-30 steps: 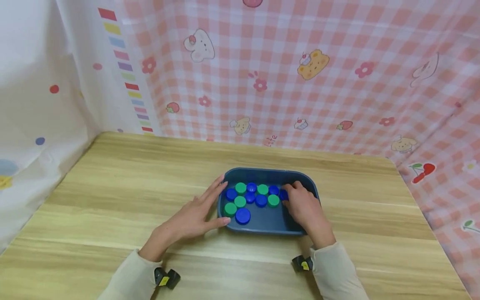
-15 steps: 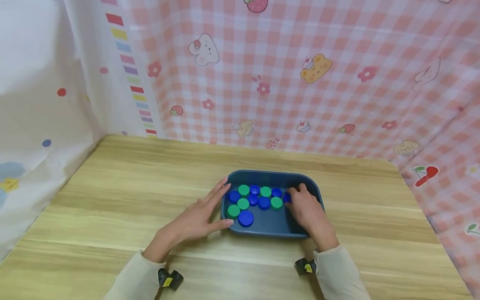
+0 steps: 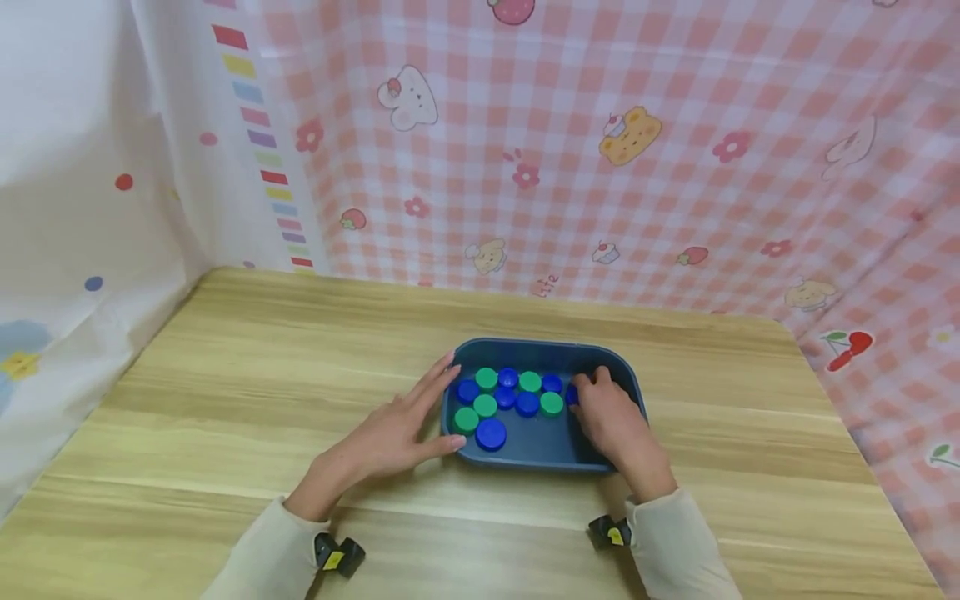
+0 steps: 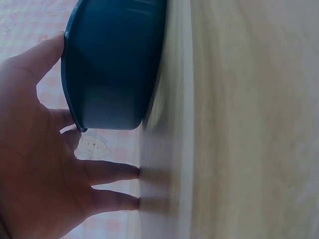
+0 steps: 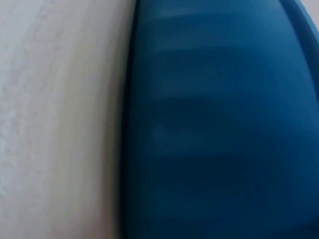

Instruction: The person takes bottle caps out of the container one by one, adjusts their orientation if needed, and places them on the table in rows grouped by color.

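Note:
A dark blue tray (image 3: 540, 454) stands on the table, holding several green and blue round bottle caps. At its left end my left hand (image 3: 393, 429) rests with spread, straight fingers, thumb and fingertips touching the rim. The left wrist view shows that hand (image 4: 45, 144) beside the tray's outer wall (image 4: 114, 69), two fingertips down at the tabletop. Inside the right end, my right hand (image 3: 615, 417) pinches a blue cap (image 3: 573, 395), mostly hidden by the fingers. Left of it lie a green cap (image 3: 551, 405) and a blue cap (image 3: 552, 383). Only the tray's wall (image 5: 214, 119) fills the right wrist view.
A larger blue cap (image 3: 491, 434) lies near the tray's front left corner. The wooden table (image 3: 262, 358) extends around the tray. Behind it hangs a pink checked curtain (image 3: 480, 167), with a white curtain (image 3: 67, 208) at the left.
The head view has shifted slightly. Both hands keep nearly the same places, the left at the rim and the right at the blue cap; the other caps lie as before.

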Action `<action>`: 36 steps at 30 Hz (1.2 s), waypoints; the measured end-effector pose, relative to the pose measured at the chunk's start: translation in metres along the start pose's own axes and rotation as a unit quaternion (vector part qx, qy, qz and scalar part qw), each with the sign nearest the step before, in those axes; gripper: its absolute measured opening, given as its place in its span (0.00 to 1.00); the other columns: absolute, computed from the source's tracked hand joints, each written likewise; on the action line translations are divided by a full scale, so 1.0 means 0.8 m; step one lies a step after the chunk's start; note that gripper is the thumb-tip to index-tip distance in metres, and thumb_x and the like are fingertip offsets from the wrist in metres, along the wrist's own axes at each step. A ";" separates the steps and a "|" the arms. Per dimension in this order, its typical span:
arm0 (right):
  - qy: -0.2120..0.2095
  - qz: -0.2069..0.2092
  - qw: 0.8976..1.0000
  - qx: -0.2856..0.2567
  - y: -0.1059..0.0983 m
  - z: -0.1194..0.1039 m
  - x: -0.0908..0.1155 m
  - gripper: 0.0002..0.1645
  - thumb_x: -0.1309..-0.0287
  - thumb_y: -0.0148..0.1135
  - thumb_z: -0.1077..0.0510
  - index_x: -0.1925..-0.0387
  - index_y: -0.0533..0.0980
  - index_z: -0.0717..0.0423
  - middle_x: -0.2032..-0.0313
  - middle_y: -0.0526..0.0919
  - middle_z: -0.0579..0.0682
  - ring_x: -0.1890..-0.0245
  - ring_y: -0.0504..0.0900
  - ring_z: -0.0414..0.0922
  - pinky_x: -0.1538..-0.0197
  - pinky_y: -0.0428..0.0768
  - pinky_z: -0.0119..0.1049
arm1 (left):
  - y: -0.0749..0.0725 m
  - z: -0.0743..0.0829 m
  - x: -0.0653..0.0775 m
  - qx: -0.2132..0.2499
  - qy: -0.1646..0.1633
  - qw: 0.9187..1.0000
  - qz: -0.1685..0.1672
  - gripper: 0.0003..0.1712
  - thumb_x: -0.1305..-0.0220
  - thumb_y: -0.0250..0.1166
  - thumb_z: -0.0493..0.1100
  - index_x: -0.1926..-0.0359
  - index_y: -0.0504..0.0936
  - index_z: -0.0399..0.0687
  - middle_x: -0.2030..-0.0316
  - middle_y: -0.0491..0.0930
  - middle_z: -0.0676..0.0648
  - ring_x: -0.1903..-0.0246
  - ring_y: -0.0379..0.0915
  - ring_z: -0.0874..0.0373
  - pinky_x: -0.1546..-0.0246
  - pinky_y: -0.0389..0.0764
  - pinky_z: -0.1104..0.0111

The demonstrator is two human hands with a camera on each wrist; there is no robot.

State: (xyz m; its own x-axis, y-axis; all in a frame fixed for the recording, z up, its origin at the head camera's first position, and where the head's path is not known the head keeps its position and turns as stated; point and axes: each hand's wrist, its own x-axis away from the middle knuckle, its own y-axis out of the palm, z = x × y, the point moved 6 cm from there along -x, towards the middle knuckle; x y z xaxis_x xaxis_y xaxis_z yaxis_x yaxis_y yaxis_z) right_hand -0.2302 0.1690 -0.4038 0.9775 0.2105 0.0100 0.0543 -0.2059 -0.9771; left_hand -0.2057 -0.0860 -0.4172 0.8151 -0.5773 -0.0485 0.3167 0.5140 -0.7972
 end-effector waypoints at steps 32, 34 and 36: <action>-0.141 0.076 0.985 -0.069 -0.059 -0.034 0.026 0.22 0.45 0.69 0.52 0.49 0.79 0.54 0.57 0.76 0.52 0.64 0.77 0.47 0.61 0.81 0.42 | 0.000 -0.002 0.002 -0.008 -0.004 1.000 -0.003 0.49 0.36 0.54 0.67 0.24 0.40 0.60 0.25 0.28 0.59 0.34 0.56 0.40 0.42 0.53 0.33; -0.157 0.074 0.983 -0.066 -0.063 -0.040 0.030 0.22 0.45 0.69 0.52 0.49 0.79 0.53 0.57 0.76 0.51 0.64 0.77 0.45 0.61 0.81 0.40 | 0.000 -0.002 0.002 -0.010 -0.006 1.000 -0.003 0.49 0.36 0.54 0.67 0.24 0.40 0.60 0.25 0.29 0.59 0.34 0.56 0.40 0.43 0.53 0.33; -0.173 0.073 0.980 -0.062 -0.068 -0.047 0.033 0.22 0.44 0.69 0.51 0.49 0.79 0.53 0.58 0.76 0.50 0.64 0.77 0.44 0.61 0.81 0.39 | -0.001 -0.003 0.002 -0.012 -0.006 1.000 -0.002 0.49 0.36 0.54 0.67 0.24 0.40 0.60 0.25 0.29 0.58 0.34 0.57 0.40 0.43 0.54 0.33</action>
State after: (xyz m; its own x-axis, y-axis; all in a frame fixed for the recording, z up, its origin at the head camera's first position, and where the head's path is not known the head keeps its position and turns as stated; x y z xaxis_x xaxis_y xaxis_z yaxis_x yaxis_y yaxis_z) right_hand -0.1995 0.1499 -0.3428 0.8501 0.4775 -0.2222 -0.0359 -0.3684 -0.9290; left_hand -0.2057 -0.0884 -0.4183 0.8200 -0.5711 -0.0386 0.3075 0.4965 -0.8117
